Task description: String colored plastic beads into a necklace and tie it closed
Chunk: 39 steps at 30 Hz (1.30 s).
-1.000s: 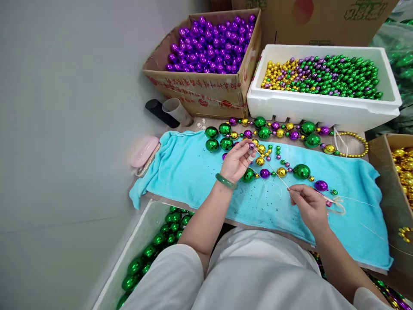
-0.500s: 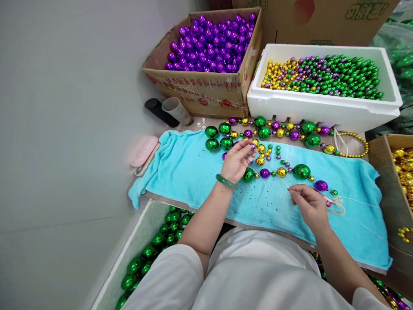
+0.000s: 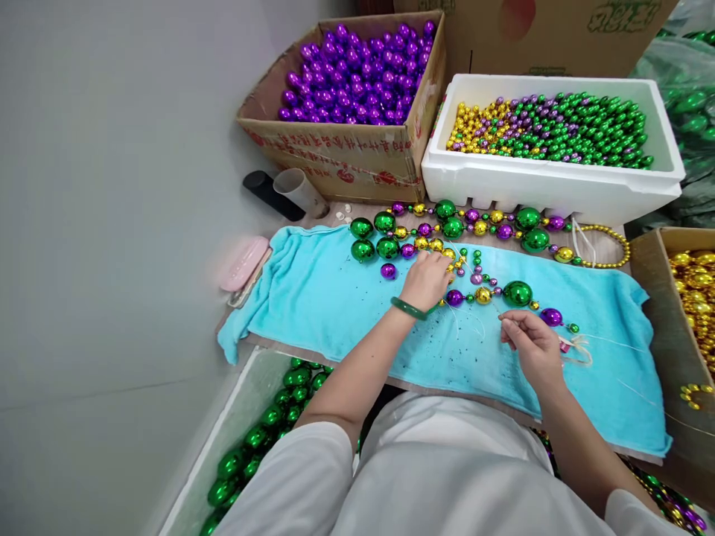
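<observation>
My right hand (image 3: pixel 530 344) pinches a long thin beading needle (image 3: pixel 497 308), which points up and left over the blue towel. A light purple bead (image 3: pixel 477 279) sits along the needle's line, though I cannot tell whether it is threaded. My left hand (image 3: pixel 427 281), with a green bangle (image 3: pixel 410 307) at the wrist, is curled palm down over a group of gold beads (image 3: pixel 447 254); its fingertips and anything in them are hidden. Below these lies a strung row with a big green bead (image 3: pixel 517 293), a gold bead (image 3: pixel 483 295) and a purple bead (image 3: pixel 551 317).
A bead necklace (image 3: pixel 535 240) lies along the far edge of the blue towel (image 3: pixel 324 298). Behind stand a carton (image 3: pixel 335 141) of purple beads and a white foam box (image 3: pixel 553 175) of mixed beads. A pink case (image 3: pixel 244 264) is at the left, a carton (image 3: pixel 648 298) at the right.
My left hand has let go of the purple bead at the needle's tip and turned palm down onto the gold beads. My right hand still holds the needle in nearly the same place.
</observation>
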Tool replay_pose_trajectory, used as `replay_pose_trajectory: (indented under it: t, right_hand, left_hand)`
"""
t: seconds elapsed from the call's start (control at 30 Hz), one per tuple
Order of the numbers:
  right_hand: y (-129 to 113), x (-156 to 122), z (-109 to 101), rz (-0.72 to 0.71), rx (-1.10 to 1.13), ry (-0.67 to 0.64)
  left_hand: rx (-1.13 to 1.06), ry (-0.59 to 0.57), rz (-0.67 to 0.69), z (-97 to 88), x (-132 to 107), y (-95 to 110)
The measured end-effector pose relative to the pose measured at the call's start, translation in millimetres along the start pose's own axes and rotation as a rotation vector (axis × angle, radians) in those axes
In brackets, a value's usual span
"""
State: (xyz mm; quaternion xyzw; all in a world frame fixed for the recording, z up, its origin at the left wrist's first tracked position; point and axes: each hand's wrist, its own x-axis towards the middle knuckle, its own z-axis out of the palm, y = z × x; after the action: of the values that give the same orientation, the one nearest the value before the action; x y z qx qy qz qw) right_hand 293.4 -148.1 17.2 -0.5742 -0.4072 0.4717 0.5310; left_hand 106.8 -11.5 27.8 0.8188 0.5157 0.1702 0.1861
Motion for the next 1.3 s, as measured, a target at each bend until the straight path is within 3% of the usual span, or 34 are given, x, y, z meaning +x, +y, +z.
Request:
replay_pose_trajectory:
  t: [0.07, 0.13, 0.23, 0.3, 0.37, 0.43, 0.53, 0.6, 0.67, 0.8, 0.93, 1.3]
  right_hand:
    - [-1, -1, -1, -0.003, -0.011, 0.002]
    - [-3, -2, -1, -0.010, -0.021, 0.010]
    - [-4, -3, -1, -0.016, -0.032, 0.018]
    - [-4, -3, -2, -0.014, -0.042, 0.021]
    - [-4, -4, -3, -0.013, -0.052, 0.026]
    - [-3, -4, -4, -0.012, -0.058, 0.034]
    - [-2, -4, -4, -0.005, -0.056, 0.027]
    - [-1, -5, -3, 0.001, -0.060, 0.006]
    - [1, -6, -1, 0.001, -0.084, -0.029]
    - [6, -9, 5, 0.017, -0.157, -0.124]
    - [11, -12, 11, 0.046, -0.164, -0.168]
    - [11, -12, 17, 0.080, -0.201, -0.147]
  left_hand:
    - [0.223, -0.134, 0.037, 9.6, 2, 4]
    - [0.302, -0.206, 0.024, 18.2, 4, 7]
    - [0.291, -0.238, -0.029, 25.5, 6, 10]
    - [0.148, -0.181, -0.060, 25.0, 7, 8]
    - [-0.169, -0.050, -0.131, 19.9, 6, 4]
    - [-0.662, 0.074, -0.265, 10.9, 4, 0]
    - [-1.419, 0.124, -0.460, -6.2, -2, -5]
    - [-1.712, 0.142, -0.537, -16.9, -5, -6]
    - [-1.845, 0.185, -0.621, -24.7, -7, -5]
    - [-1.967, 0.314, -0.771, -30.2, -4, 0]
    - [-1.980, 0.429, -0.827, -28.3, -3, 3]
    - [-1.892, 0.433, -0.747, -22.4, -8, 1]
